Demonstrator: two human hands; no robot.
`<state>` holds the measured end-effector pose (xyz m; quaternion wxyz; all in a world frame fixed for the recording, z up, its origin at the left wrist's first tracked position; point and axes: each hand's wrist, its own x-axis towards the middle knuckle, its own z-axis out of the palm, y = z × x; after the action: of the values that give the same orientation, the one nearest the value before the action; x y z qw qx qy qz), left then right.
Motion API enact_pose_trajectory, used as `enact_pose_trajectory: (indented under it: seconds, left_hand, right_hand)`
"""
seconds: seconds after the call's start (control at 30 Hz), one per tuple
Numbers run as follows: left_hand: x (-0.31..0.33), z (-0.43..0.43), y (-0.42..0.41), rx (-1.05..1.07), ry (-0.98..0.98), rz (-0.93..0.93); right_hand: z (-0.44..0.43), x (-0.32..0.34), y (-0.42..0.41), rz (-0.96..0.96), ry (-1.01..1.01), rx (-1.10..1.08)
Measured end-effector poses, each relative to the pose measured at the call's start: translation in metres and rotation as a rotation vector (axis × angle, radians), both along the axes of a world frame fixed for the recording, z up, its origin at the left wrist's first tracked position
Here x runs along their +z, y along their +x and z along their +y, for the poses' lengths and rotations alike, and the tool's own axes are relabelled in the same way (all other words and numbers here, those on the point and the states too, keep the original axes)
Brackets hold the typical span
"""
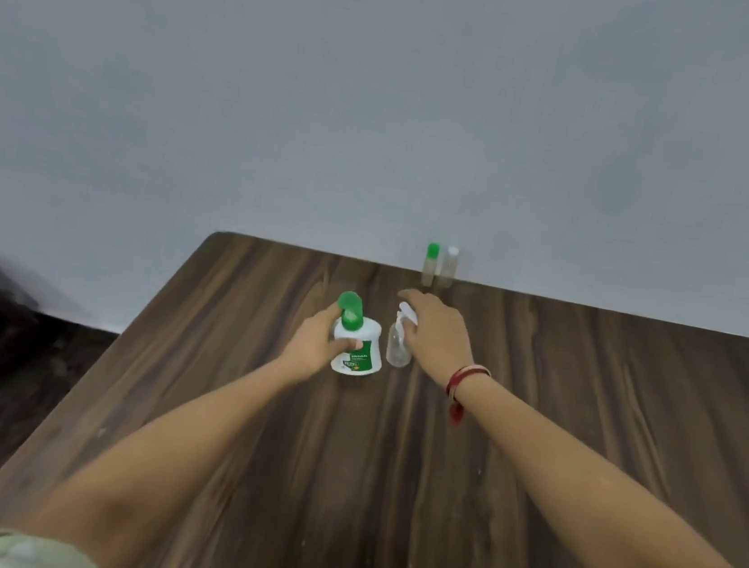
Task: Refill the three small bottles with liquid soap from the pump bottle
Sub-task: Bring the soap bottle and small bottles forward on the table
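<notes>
white plastic green-headed pump bottle: mid-desk, upright, left hand curled round its body.
clear small white-capped bottle: upright just right of it, beneath my right hand; grip i cannot tell.

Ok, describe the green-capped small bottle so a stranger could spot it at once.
Look to the far edge of the wooden table, against the grey wall. Two slim bottles stand side by side. It is the green-capped bottle on the left; its neighbour has a whitish cap.
</notes>
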<state>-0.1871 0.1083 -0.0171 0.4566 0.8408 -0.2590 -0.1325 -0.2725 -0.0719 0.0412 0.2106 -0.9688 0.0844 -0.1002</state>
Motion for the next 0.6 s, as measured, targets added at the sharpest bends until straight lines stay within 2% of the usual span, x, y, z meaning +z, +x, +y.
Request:
enact_pose_trajectory:
  seconds: [0.3, 0.6]
  left_hand:
    - [0.003, 0.046, -0.083, -0.022, 0.033, -0.054]
    - [-0.010, 0.079, -0.130, -0.129, 0.136, -0.026]
  right_hand:
    - [0.042, -0.029, -0.092, 0.000, 0.079, 0.036]
    - [0.062, -0.054, -0.147, 0.084, 0.014, 0.043]
